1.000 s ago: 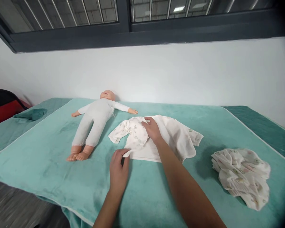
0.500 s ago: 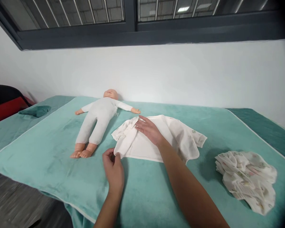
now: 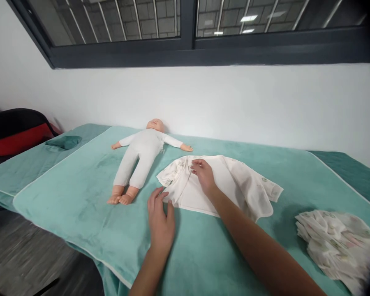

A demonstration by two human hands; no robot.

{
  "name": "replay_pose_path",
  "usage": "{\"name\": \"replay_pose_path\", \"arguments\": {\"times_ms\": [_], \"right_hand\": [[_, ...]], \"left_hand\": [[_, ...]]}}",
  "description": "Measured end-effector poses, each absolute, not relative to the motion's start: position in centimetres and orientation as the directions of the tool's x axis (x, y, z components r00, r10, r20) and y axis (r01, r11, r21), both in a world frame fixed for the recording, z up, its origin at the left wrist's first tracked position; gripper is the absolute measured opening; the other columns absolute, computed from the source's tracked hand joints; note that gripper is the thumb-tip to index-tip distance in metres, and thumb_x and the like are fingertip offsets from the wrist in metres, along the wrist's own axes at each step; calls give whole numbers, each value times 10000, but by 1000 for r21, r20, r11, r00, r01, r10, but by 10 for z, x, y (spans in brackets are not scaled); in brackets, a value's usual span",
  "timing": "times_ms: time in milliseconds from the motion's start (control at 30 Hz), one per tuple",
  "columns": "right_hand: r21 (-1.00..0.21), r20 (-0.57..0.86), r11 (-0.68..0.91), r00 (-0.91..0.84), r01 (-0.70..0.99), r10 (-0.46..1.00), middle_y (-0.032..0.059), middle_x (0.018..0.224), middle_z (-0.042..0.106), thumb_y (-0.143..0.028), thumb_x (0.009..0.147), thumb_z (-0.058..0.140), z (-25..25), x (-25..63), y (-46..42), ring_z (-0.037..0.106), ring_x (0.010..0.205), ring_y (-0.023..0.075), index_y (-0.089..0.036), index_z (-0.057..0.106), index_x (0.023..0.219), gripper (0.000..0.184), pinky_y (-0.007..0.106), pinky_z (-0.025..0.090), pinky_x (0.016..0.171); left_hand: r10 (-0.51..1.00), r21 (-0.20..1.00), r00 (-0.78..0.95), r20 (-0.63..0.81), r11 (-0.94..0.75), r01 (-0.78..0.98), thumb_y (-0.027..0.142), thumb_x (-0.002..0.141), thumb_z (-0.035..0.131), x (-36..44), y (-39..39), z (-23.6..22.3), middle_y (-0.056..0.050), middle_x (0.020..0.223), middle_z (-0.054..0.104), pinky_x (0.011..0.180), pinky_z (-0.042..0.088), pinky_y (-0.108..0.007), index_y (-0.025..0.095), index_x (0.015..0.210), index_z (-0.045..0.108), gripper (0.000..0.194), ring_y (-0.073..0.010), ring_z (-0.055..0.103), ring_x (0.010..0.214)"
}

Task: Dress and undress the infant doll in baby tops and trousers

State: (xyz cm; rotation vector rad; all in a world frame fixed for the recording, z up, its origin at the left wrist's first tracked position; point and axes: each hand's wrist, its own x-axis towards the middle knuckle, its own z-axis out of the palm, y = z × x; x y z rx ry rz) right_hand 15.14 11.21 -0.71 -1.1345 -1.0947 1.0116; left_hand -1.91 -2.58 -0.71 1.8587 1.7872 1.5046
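A small white baby shirt (image 3: 216,176) with a faint print lies spread on the green cover, its front laid open. At the shirt's lower left corner is my left hand (image 3: 161,222), thumb and fingers apart, fingertips at the cloth's edge. My right hand (image 3: 204,176) reaches over the shirt with bent fingers, pinching the cloth near the left front panel; the exact grip is partly hidden. Left of the shirt a baby doll (image 3: 143,148) in a white body suit lies on its back, arms spread, head toward the wall.
A crumpled printed white cloth (image 3: 336,242) lies at the right. The green cover (image 3: 80,205) drapes over the table's front edge. A white wall (image 3: 203,102) and dark window frame (image 3: 117,55) stand behind. A black and red object (image 3: 21,133) is at far left.
My left hand has loosened from the shirt's corner and its fingers have spread. My right hand's fingers have bent from flat to curled at the cloth. The whole view has shifted.
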Motion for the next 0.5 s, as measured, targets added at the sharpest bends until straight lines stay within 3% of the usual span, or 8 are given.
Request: {"name": "replay_pose_path", "arguments": {"times_ms": [100, 200, 367, 500], "right_hand": [[-990, 134, 141, 237, -11, 962, 41, 933, 641, -372, 811, 542, 4, 147, 126, 648, 838, 190, -216, 596, 932, 204, 345, 534, 762], [-978, 205, 193, 222, 75, 953, 50, 992, 647, -350, 817, 531, 19, 126, 156, 636, 934, 201, -215, 597, 951, 202, 366, 502, 883], [-940, 278, 234, 161, 248, 947, 114, 1302, 557, -307, 814, 554, 38, 71, 237, 515, 1236, 232, -193, 589, 1125, 333, 372, 365, 1092], [-925, 208, 159, 109, 345, 972, 158, 1317, 566, -413, 852, 587, 42, 39, 301, 476, 1290, 294, -172, 590, 1175, 403, 400, 332, 1113]], "left_hand": [[765, 626, -210, 608, -300, 720, 275, 942, 513, -56, -21, 28, -100, 1373, 542, 1146, 366, -494, 238, 1147, 586, 220, -254, 454, 1347], [761, 599, -229, 607, -249, 761, 352, 932, 526, -114, 2, 59, -84, 1419, 535, 1167, 360, -499, 262, 1167, 621, 269, -268, 454, 1370], [897, 710, -284, 339, -46, 703, 491, 874, 569, -198, 73, 51, -119, 1603, 326, 1226, 241, -548, 210, 1395, 507, 594, -302, 251, 1511], [966, 830, -210, 150, -8, 557, 546, 857, 596, -215, 123, 31, -123, 1553, 421, 1191, 342, -479, 236, 1440, 479, 671, -289, 391, 1449]]}}
